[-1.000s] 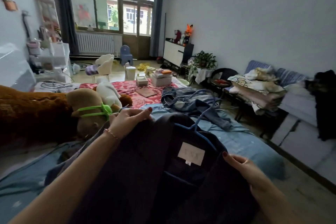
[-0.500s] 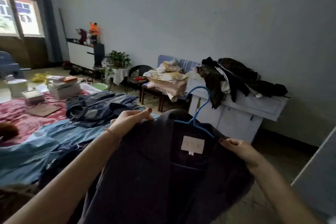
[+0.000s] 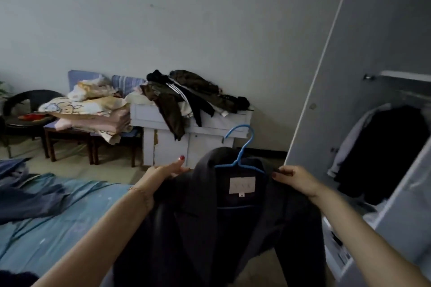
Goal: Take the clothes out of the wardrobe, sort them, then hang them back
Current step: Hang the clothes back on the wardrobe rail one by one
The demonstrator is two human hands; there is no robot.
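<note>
Lower centre of the frame: I hold a dark grey jacket (image 3: 210, 228) upright on a blue hanger (image 3: 240, 161), its long axis running top to bottom, the collar opening and pale neck label (image 3: 242, 184) facing me and the hook curling toward the upper left. My left hand (image 3: 161, 175) grips the left shoulder with fingers curled into the cloth; my right hand (image 3: 295, 180) pinches the right shoulder. The hem is cut off by the bottom edge, and the label print is too blurred to read. At right, the open wardrobe (image 3: 349, 77) holds a dark garment (image 3: 382, 154), its hanger hidden. Behind, clothes (image 3: 184, 95) are heaped on a white counter (image 3: 191, 137); a blue bed (image 3: 58, 216) lies lower left.
</note>
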